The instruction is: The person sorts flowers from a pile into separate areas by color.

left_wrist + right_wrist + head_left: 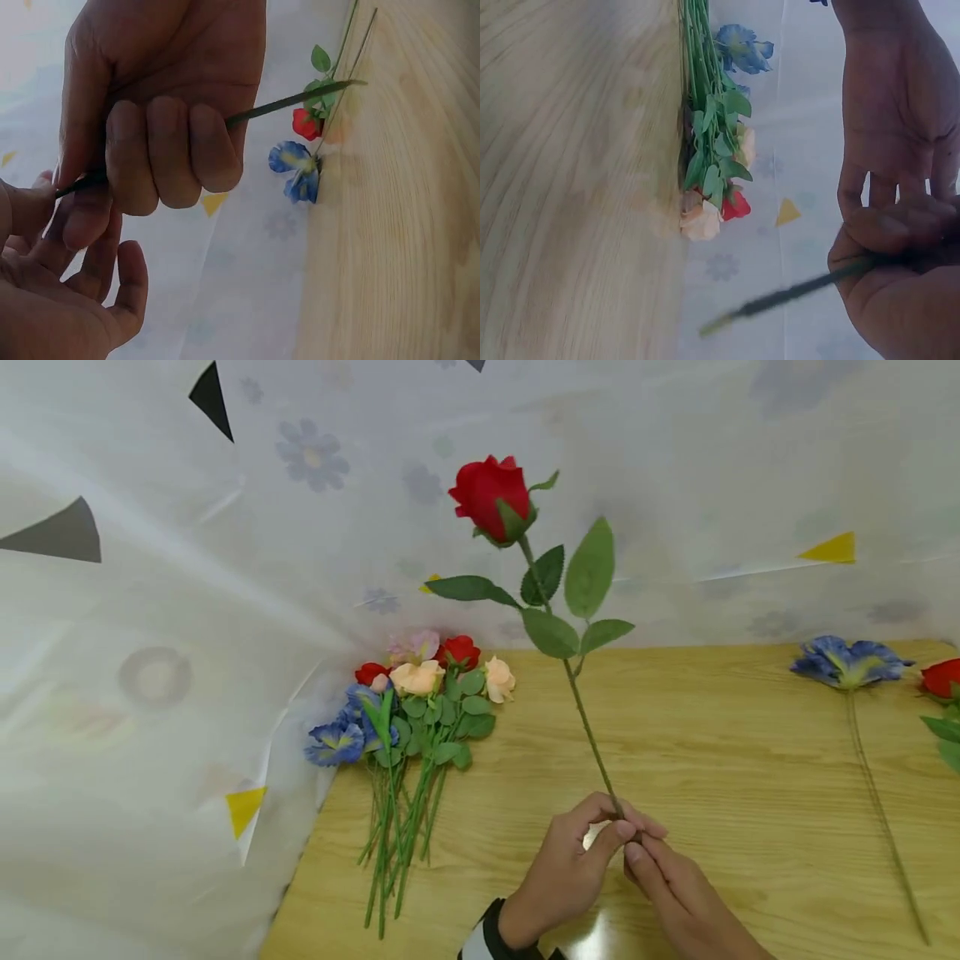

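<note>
Red rose (491, 497) held up low on its stem by two hands

The rose is in the air above the wooden table (712, 760), tilted so that its bloom goes to the left. The left hand (558, 868) pinches the stem with thumb and forefinger, while its other fingers are loose and apart. The right hand (678, 889), just beside, has its fingers curled round the lower stem, whose end comes out past them. I think this low hold keeps leaves and bloom free from touching. On the left lies a bunch of mixed flowers (435, 710), heads toward the far edge, probably so that the stems are easy to reach. On the right, a blue flower (851, 662) lies near another red flower (941, 678), perhaps separate to avoid tangling
</note>
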The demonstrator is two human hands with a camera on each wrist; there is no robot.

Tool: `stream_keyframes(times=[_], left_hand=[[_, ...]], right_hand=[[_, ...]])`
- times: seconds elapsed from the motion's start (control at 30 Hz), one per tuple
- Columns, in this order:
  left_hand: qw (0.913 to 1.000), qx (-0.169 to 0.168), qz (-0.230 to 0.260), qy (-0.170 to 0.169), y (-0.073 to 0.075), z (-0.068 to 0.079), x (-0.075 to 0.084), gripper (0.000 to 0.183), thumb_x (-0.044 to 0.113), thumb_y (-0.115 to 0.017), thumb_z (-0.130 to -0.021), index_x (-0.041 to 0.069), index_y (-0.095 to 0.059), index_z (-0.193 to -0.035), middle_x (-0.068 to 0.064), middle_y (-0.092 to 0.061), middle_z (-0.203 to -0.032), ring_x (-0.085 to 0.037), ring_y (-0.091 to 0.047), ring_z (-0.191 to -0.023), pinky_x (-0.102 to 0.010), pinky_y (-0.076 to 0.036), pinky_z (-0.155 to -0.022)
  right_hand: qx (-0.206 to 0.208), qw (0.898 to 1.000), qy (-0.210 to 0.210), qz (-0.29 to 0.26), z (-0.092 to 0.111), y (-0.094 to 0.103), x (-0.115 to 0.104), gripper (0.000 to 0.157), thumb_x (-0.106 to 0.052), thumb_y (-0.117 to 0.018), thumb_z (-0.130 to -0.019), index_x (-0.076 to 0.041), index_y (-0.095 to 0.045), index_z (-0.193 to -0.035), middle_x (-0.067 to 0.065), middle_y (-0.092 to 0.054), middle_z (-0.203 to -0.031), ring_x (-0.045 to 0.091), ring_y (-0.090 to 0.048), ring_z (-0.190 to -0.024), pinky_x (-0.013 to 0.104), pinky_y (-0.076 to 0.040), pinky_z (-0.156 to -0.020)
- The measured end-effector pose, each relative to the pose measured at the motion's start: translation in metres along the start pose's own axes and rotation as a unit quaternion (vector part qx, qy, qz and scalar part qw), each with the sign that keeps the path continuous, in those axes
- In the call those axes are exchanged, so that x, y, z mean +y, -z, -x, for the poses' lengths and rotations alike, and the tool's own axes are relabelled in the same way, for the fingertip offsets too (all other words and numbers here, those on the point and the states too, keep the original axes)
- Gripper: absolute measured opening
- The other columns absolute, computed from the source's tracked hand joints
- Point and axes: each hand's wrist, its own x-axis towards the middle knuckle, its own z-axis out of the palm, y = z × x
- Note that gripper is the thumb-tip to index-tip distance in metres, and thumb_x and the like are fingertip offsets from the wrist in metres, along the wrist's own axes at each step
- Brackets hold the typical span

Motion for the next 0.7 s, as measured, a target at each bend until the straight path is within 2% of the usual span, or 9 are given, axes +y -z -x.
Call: stream_keyframes(times=[0.13,0.23,0.3,0.33,0.43,0.53,0.57,0.63,0.7], left_hand=[[0.9943,-0.004,-0.104,-0.022,0.003,0.0,-0.001,0.017,0.011,-0.046,-0.104,0.012,-0.059,-0.115,-0.001,-0.063,-0.124,-0.009,-0.057,-0.116,-0.029,-0.048,-0.094],[0.9869,0.017,-0.159,-0.021,0.012,0.004,-0.004,0.025,0.013,-0.048,-0.103,0.016,-0.054,-0.128,0.0,-0.058,-0.128,-0.011,-0.055,-0.116,-0.031,-0.047,-0.095],[0.9856,0.042,-0.163,0.015,0.022,0.01,-0.006,0.028,0.017,-0.048,-0.104,0.02,-0.051,-0.132,0.002,-0.056,-0.129,-0.014,-0.054,-0.117,-0.033,-0.046,-0.095],[0.9846,0.057,-0.161,0.036,0.028,0.013,-0.008,0.029,0.018,-0.048,-0.104,0.021,-0.05,-0.133,0.001,-0.055,-0.13,-0.016,-0.054,-0.117,-0.035,-0.046,-0.096],[0.9747,0.115,-0.171,0.085,0.052,0.026,-0.013,0.029,0.021,-0.049,-0.104,0.02,-0.05,-0.133,-0.002,-0.053,-0.13,-0.023,-0.052,-0.119,-0.038,-0.046,-0.096],[0.9524,0.183,-0.215,0.113,0.078,0.042,-0.018,0.029,0.021,-0.051,-0.103,0.015,-0.052,-0.131,-0.008,-0.054,-0.128,-0.027,-0.053,-0.116,-0.041,-0.047,-0.092],[0.9407,0.207,-0.238,0.124,0.087,0.048,-0.019,0.029,0.021,-0.052,-0.103,0.015,-0.053,-0.131,-0.009,-0.054,-0.127,-0.027,-0.054,-0.114,-0.042,-0.048,-0.09],[0.913,0.251,-0.288,0.144,0.103,0.06,-0.023,0.029,0.02,-0.055,-0.101,0.011,-0.054,-0.129,-0.012,-0.055,-0.125,-0.029,-0.054,-0.112,-0.044,-0.048,-0.088],[0.8763,0.289,-0.346,0.17,0.117,0.074,-0.028,0.029,0.018,-0.059,-0.099,0.008,-0.056,-0.126,-0.013,-0.055,-0.12,-0.029,-0.055,-0.107,-0.045,-0.048,-0.083]], right_hand=[[0.059,0.996,-0.022,0.064,0.005,0.002,-0.002,0.035,0.016,-0.034,-0.098,-0.009,-0.053,-0.114,-0.011,-0.04,-0.074,0.0,-0.039,-0.063,0.02,-0.036,-0.053],[0.092,0.989,-0.042,0.104,0.008,0.007,-0.003,0.033,0.015,-0.037,-0.098,-0.011,-0.056,-0.104,-0.012,-0.039,-0.069,-0.001,-0.037,-0.057,0.019,-0.036,-0.051],[0.118,0.982,-0.073,0.13,0.01,0.014,-0.005,0.03,0.011,-0.038,-0.1,-0.014,-0.055,-0.099,-0.011,-0.033,-0.067,0.0,-0.031,-0.053,0.021,-0.032,-0.048],[0.131,0.976,-0.093,0.145,0.012,0.019,-0.005,0.028,0.008,-0.039,-0.101,-0.014,-0.056,-0.098,-0.009,-0.035,-0.068,0.002,-0.032,-0.053,0.021,-0.031,-0.048],[0.17,0.954,-0.164,0.185,0.019,0.039,-0.005,0.022,-0.003,-0.039,-0.105,-0.014,-0.057,-0.099,-0.007,-0.037,-0.07,0.006,-0.034,-0.054,0.022,-0.03,-0.05],[0.205,0.926,-0.219,0.231,0.028,0.065,-0.004,0.021,-0.013,-0.037,-0.107,-0.012,-0.058,-0.103,-0.003,-0.039,-0.071,0.011,-0.035,-0.053,0.024,-0.029,-0.05],[0.22,0.915,-0.233,0.247,0.031,0.075,-0.003,0.021,-0.015,-0.037,-0.107,-0.012,-0.058,-0.103,-0.002,-0.039,-0.07,0.011,-0.034,-0.052,0.024,-0.028,-0.05],[0.257,0.893,-0.251,0.27,0.038,0.093,-0.001,0.023,-0.018,-0.036,-0.107,-0.023,-0.058,-0.101,-0.003,-0.036,-0.066,0.011,-0.031,-0.048,0.025,-0.025,-0.048],[0.311,0.883,-0.235,0.262,0.044,0.11,0.004,0.028,-0.015,-0.036,-0.107,-0.03,-0.057,-0.095,-0.004,-0.033,-0.061,0.009,-0.027,-0.045,0.024,-0.021,-0.045]])
